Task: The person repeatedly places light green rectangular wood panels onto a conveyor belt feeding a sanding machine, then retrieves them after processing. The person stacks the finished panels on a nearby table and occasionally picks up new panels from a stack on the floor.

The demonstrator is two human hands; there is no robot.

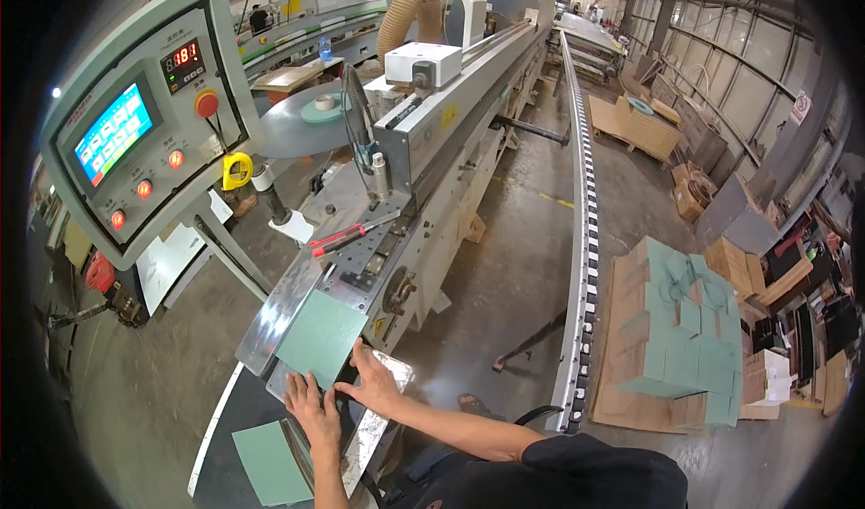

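A pale green rectangular panel (322,336) lies flat on the metal infeed plate (282,315) of a long machine. My left hand (313,414) is at the panel's near edge, its fingers stretched out and slightly apart. At the panel's near right corner, my right hand (372,385) has its forefinger along the side and its thumb out toward my left hand. Both hands are open, and neither is wrapped round the panel. Another green panel (270,464) lies on the dark curved table (236,410), left of my left forearm.
Red-handled pliers (338,239) rest on the machine ahead. A control box (135,117) with a lit screen stands left, with a yellow tape measure (237,171) by its lower corner. A roller rail (581,239) runs along the right, beyond it stacked green panels (676,329).
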